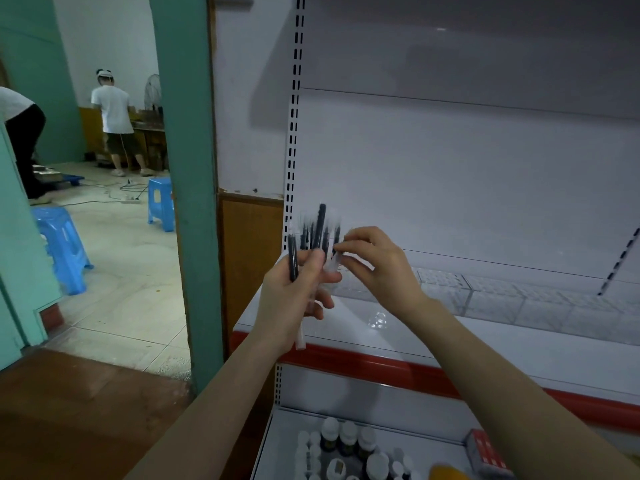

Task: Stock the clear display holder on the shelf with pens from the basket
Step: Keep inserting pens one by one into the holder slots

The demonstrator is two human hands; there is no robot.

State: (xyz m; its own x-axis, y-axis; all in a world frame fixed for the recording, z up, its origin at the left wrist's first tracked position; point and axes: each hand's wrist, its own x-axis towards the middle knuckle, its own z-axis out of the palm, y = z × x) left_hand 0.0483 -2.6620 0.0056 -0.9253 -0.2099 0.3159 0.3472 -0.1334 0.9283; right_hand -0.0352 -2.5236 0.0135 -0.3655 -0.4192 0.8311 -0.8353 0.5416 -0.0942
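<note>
I'm at the sorting step, with nothing in the holder yet as far as I can judge. My left hand point(298, 289) is curled tight round a bunch of pens point(313, 230), dark caps up, raised in front of the white shelf point(519, 341). My right hand point(381, 268) pinches fingertips onto a pen at the right edge of the bunch, though blur hides exactly which one. A faint clear glint on the shelf just below my right wrist is, I think, the holder point(379, 320); its outline is hard to make out. Next I need to draw one pen free without loosening the rest, then lower it upright into that clear opening.
</note>
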